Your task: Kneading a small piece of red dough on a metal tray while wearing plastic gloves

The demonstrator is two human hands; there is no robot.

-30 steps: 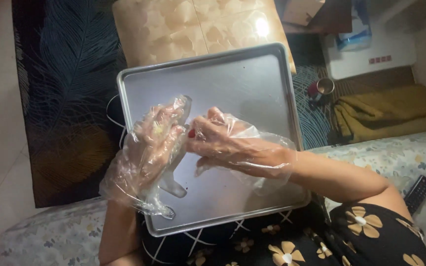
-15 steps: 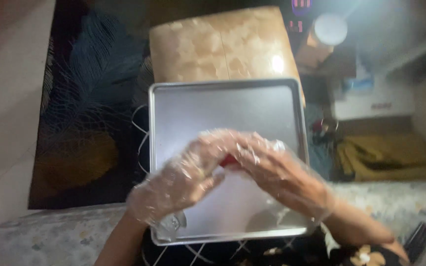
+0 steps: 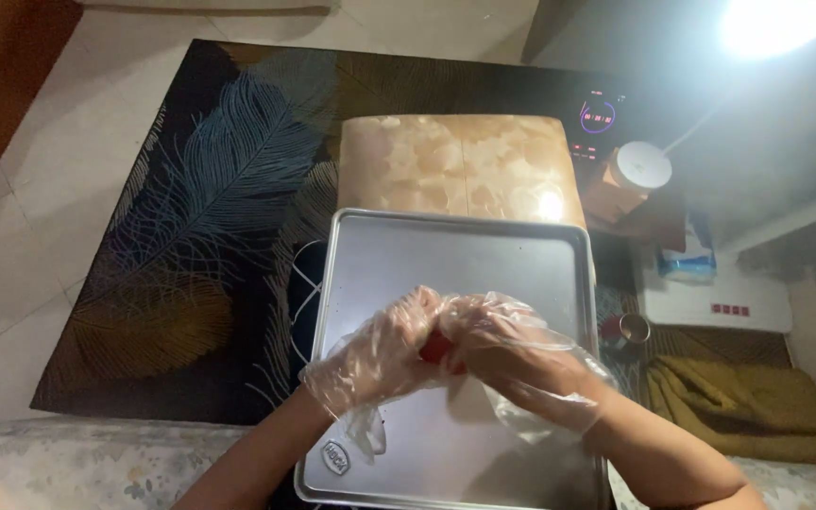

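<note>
From the head view, we find our left hand (image 3: 384, 354) and our right hand (image 3: 521, 364) pressed together over the middle of the metal tray (image 3: 455, 255), both inside loose, clear plastic gloves (image 3: 361, 387). Between the palms sits a small red thing (image 3: 434, 348), only a sliver of it showing; we cannot tell what it is. Both hands are curled around it, the left cupping from the left, the right folded over from the right, fingers touching.

A second ago the left hand was spread flat, fingers open, with the right hand working at its glove; half a second ago the two had begun to close on each other. Now they are clasped tight, and our view has swung so the tray lies square below us rather than tilted. We judge that the gloving is done with and the hands have turned to holding the red thing over the tray.

Beyond the tray's far edge stands a marbled beige table (image 3: 460, 165) on a dark feather-patterned rug (image 3: 210, 189). To the right we see a white lamp base (image 3: 639, 168) and a folded olive cloth (image 3: 739, 406).
</note>
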